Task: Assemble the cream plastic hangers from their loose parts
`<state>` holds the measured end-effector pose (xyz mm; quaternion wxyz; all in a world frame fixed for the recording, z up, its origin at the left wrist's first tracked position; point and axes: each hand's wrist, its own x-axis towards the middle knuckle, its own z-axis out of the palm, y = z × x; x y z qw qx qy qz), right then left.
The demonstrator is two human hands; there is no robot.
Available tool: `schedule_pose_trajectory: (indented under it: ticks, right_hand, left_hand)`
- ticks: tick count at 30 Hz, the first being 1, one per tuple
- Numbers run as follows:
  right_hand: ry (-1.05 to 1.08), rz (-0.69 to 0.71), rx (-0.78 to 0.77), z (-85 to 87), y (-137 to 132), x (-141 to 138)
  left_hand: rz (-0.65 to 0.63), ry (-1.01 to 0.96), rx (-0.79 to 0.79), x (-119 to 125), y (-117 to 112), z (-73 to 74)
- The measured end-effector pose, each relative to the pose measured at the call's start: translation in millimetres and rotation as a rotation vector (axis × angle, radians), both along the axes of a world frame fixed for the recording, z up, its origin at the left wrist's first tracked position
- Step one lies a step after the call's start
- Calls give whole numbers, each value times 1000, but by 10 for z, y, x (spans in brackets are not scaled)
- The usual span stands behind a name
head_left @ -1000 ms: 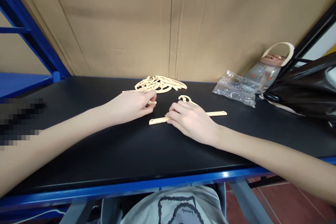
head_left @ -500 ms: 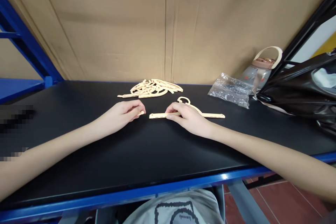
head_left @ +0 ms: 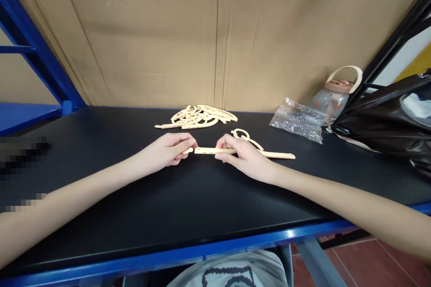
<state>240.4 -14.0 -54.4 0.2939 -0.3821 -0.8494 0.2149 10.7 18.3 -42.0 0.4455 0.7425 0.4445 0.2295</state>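
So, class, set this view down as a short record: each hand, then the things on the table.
Left hand: pinching a small cream piece, mostly hidden
Right hand: gripping a cream clothes hanger by its bar
Pile: cream hanger parts, tangled, beyond the hands
Right side: crinkled clear plastic bag; handled water bottle; glossy black bag
Surface: black tabletop

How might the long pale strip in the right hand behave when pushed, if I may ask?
The pale strip is probably stiff, both visible ends being straight; its thinness suggests little weight, and its flat shape should resist rolling.
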Motion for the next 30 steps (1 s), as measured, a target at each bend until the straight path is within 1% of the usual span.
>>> schedule_pose_trajectory:
  ticks: [4,8,11,18,24,30]
  right_hand:
    - [-3,3,22,-3,-3,1]
    - [-19,17,24,-10,8,-5]
    - [-18,28,46,-12,14,-9]
    - [-16,65,23,6,10,-14]
    - [16,89,-33,7,21,-19]
    - [51,104,-84,-1,20,-13]
  left_hand:
    - [-35,37,-9,2,0,29]
    - [-136,127,32,-1,-16,73]
    - [-192,147,30,-10,-15,87]
    - [-168,73,-81,-9,-25,87]
    - [-174,74,-92,3,-42,93]
    - [-178,112,-45,16,-55,88]
